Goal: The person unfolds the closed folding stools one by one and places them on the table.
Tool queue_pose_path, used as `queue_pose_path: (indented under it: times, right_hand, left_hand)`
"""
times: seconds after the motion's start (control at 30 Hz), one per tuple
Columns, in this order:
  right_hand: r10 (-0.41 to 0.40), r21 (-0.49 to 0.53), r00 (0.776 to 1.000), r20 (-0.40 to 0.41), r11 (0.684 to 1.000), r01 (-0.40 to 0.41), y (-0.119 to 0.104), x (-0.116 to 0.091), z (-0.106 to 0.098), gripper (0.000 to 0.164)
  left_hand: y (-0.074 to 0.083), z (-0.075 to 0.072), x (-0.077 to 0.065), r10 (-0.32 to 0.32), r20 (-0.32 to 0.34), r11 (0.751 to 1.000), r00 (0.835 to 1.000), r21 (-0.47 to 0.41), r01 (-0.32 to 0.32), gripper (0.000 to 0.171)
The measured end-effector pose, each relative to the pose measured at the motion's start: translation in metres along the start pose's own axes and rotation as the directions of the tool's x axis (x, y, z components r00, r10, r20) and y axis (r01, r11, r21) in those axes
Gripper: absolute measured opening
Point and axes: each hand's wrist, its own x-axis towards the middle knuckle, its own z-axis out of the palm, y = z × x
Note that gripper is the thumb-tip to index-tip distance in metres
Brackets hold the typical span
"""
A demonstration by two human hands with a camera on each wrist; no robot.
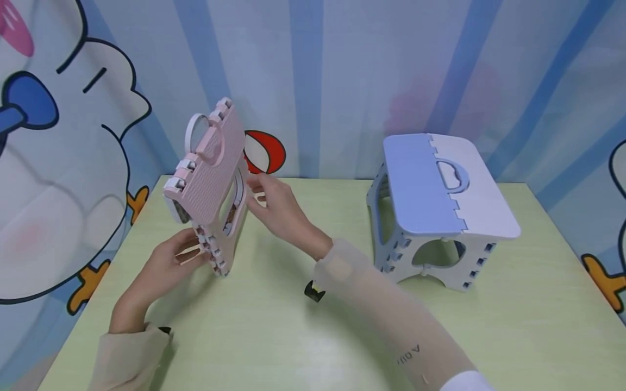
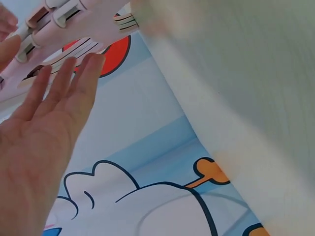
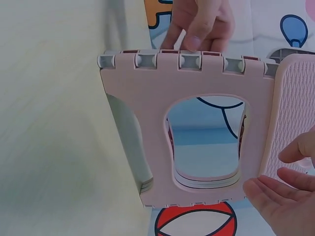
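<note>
A pink folding stool (image 1: pixel 217 174), partly folded with its seat steeply tilted, is at the left of the table. White hinge pieces and a loop handle line its top edge. My left hand (image 1: pixel 168 263) touches the stool's near hinged side, its fingers fairly straight in the left wrist view. On the stool's right side, my right hand (image 1: pixel 279 209) has loosely bent fingers at the side panel, thumb and fingers apart. In the right wrist view the leg panel (image 3: pixel 152 123) shows a large oval opening, and the right hand (image 3: pixel 290 191) is beside the textured seat (image 3: pixel 295 98).
A blue and white folding stool (image 1: pixel 420 184) stands unfolded on the right of the pale green table (image 1: pixel 274 336). A cartoon-printed curtain (image 1: pixel 342 81) rises behind the table and along its sides. Small black objects (image 1: pixel 314 291) show at the sleeves.
</note>
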Motion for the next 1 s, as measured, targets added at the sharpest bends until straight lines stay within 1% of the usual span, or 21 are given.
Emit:
queue_pose_path:
  times: [0.17,0.33,0.4,0.6,0.73,0.83,0.93,1.0]
  right_hand:
    - [0.014,0.032,1.000,0.026,0.999,-0.015,0.006,-0.004,0.003,0.035]
    - [0.007,0.057,0.998,0.055,0.998,-0.010,0.013,-0.008,0.008,0.035]
    - [0.006,0.071,0.998,0.068,0.997,-0.011,0.016,-0.010,0.010,0.036]
    - [0.006,0.118,0.993,0.119,0.993,-0.021,0.020,-0.014,0.016,0.034]
    - [0.010,0.161,0.988,0.156,0.986,-0.035,0.019,-0.015,0.023,0.034]
    - [0.023,0.198,0.983,0.185,0.978,-0.060,0.018,-0.016,0.031,0.036]
    - [0.038,0.197,0.977,0.212,0.977,-0.080,0.015,-0.017,0.039,0.041]
    - [0.035,0.178,0.974,0.225,0.981,-0.077,0.012,-0.018,0.046,0.044]
  left_hand:
    - [-0.003,-0.002,0.001,0.067,-0.016,0.995,0.998,-0.077,-0.068,0.055]
    - [-0.008,0.000,0.002,0.089,-0.017,0.985,0.996,-0.143,-0.091,0.054]
    - [-0.009,0.001,0.003,0.095,-0.015,0.983,0.995,-0.153,-0.096,0.054]
    - [-0.010,0.003,0.005,0.129,-0.010,0.981,0.992,-0.145,-0.129,0.055]
    - [-0.008,0.005,0.005,0.126,-0.007,0.980,0.992,-0.157,-0.126,0.055]
    - [-0.007,0.006,0.004,0.109,-0.010,0.980,0.994,-0.166,-0.109,0.054]
    - [-0.006,0.006,0.002,0.092,-0.013,0.982,0.996,-0.165,-0.093,0.054]
    - [-0.006,0.006,0.002,0.085,-0.016,0.983,0.996,-0.162,-0.087,0.054]
